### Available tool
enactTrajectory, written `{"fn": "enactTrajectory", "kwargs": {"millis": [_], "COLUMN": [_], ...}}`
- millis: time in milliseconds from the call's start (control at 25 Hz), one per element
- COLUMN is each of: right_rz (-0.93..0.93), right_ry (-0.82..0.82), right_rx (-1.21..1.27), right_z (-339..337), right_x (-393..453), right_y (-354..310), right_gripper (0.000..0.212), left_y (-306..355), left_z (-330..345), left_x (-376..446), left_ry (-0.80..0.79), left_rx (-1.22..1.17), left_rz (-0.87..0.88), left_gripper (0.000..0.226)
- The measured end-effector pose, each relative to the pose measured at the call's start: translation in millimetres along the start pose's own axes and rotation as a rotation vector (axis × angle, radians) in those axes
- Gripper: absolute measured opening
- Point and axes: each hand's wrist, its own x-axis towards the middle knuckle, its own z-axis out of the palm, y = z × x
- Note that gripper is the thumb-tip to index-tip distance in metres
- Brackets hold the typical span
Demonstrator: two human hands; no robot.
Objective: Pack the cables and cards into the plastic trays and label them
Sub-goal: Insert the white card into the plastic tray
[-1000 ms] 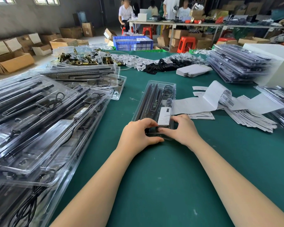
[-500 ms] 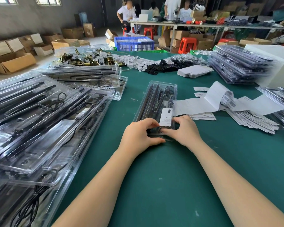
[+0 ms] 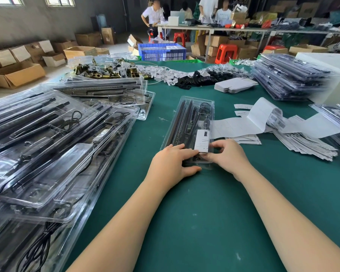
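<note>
Left hand [image 3: 171, 163]: fingers nearly flat, pressing on the near end of the tray [image 3: 188, 126], thumb on the table [image 3: 204, 213].
Right hand [image 3: 229, 156]: fingers curled, tips pinching the tray's near right corner.
Tray: closed, mid-table, rods and cable inside.
Card [image 3: 202, 141]: white, in the tray; print too small to read.
Label strip [image 3: 263, 118]: right of the tray, barcodes visible, text unreadable.

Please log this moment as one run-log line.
stage: closing tray | left hand: pressing tray near end | right hand: gripping near end | card: inside
</note>
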Motion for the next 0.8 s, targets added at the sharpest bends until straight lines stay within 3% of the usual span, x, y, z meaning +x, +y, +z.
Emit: {"fn": "enactTrajectory", "kwargs": {"millis": [120,320,400,520,800], "right_rz": [0.031,0.209,0.135,0.060,0.127], "right_ry": [0.018,0.068,0.116,0.131,0.044], "right_rx": [0.041,0.380,0.128,-0.181,-0.171], "right_z": [-2.0,-9.2,-3.2,5.8,-0.4], "right_x": [-3.0,-0.5,-0.7,-3.5,-1.7], "right_y": [1.6,-0.6,-2.4,-13.0,-20.5], "right_gripper": [0.017,0.034,0.030,0.040,0.035], "left_y": [0.8,6.2,6.9,8.3,6.9], "left_z": [1.8,4.7,4.6,6.0,7.5], "left_x": [2.4,9.7,10.3,8.7,5.0], "left_ry": [0.001,-0.137,-0.160,-0.153,-0.145], "left_rx": [0.016,0.238,0.290,0.301,0.301], "left_rz": [0.053,0.167,0.182,0.188,0.217], "left_gripper": [0.047,0.049,0.049,0.048,0.045]}}
